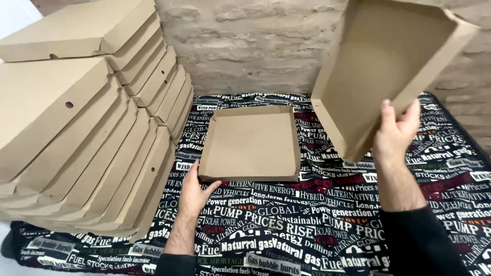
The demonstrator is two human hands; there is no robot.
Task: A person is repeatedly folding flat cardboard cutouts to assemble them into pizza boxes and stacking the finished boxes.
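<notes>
1. Open box tray [250,143]: brown cardboard, square, low walls, lying flat at the middle of the table [327,225], open side up.
2. Your left hand [195,193]: at the tray's near left corner, thumb against the near wall, fingers along the left wall. Grip loose, touching the cardboard without closing round it.
3. Raised box half [383,66]: brown cardboard, larger, tilted up on edge to the right of the tray, its hollow side facing you, far corner high against the wall.
4. Your right hand [395,134]: grip grasping the raised box half at its near lower edge, fingers spread up its outer wall. The flat tray lies well to the left of this grip.
5. Stack of folded boxes [82,128]: closed, brown, leaning in a fanned pile at the left.
6. Cloth: black with printed lettering, covering the table.
7. Brick wall [255,46]: pale, behind the table.
</notes>
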